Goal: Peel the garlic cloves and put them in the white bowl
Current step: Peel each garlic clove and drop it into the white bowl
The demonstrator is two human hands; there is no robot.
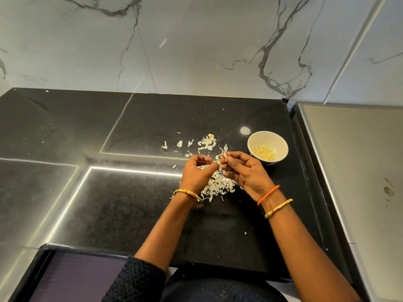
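Note:
My left hand [197, 171] and my right hand [244, 171] meet fingertip to fingertip above the black counter [141, 203]. Between them they pinch a small garlic clove [223, 158] with pale skin peeling off it; most of the clove is hidden by my fingers. A heap of papery garlic skins [219, 185] lies under and between my wrists. More skins [207, 142] are scattered just beyond my hands. The white bowl [281, 147] stands to the right of my right hand and holds several peeled cloves [265, 152].
A marble wall [196, 44] rises behind the counter. A grey steel surface [353, 171] adjoins the counter on the right. The counter's front edge runs near my body, with a purple panel [72, 277] below at the left.

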